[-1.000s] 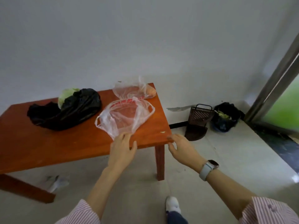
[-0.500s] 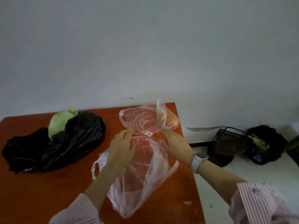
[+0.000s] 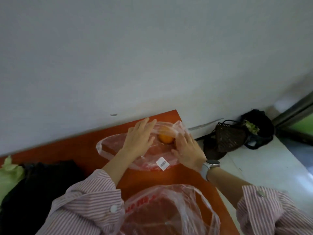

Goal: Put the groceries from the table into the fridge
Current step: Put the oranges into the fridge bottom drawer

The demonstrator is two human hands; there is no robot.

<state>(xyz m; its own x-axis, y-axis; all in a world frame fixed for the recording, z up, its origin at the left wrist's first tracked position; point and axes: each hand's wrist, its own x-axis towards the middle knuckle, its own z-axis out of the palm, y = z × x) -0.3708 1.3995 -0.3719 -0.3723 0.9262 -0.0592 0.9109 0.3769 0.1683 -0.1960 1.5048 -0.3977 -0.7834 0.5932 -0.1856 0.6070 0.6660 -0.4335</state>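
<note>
we see through one head-worn camera, tilted, looking forward and down, close over the table's (image 3: 101, 143) right far corner.

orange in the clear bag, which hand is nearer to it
Right. The right hand lies against the orange, its fingers at the fruit's right edge on the clear bag. The left hand rests on the plastic just left of it, across a small gap.

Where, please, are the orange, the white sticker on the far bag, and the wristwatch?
orange (image 3: 166, 139), head view, its bare lower front.
white sticker (image 3: 162, 164), head view, its centre.
wristwatch (image 3: 212, 163), head view, its dark face.
</note>
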